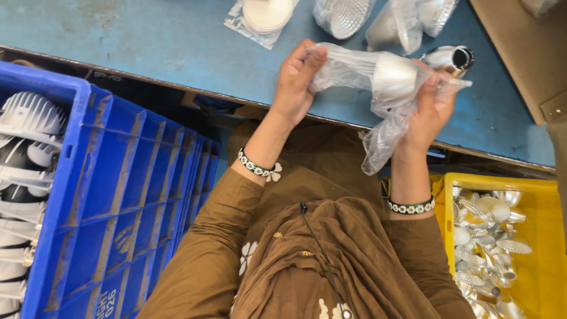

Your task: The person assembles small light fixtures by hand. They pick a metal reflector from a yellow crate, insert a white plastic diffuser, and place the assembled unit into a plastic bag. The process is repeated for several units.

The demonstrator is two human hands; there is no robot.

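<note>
My left hand (295, 82) and my right hand (430, 106) both grip a clear plastic bag (378, 118) held over the near edge of a blue table (177, 41). Inside the bag is a stack of shiny silver cone-shaped reflectors (394, 75). One silver reflector (452, 58) pokes out past my right hand's fingers. The left hand pinches the bag's closed end; the right hand holds the bag around the reflectors, and the loose open end hangs down toward my lap.
A blue plastic crate (124, 195) at my left holds white finned housings (29, 118). A yellow bin (543, 248) at my right holds several loose silver reflectors (490, 236). More bagged reflectors (345, 15) and a bag of white discs (266, 18) lie on the table.
</note>
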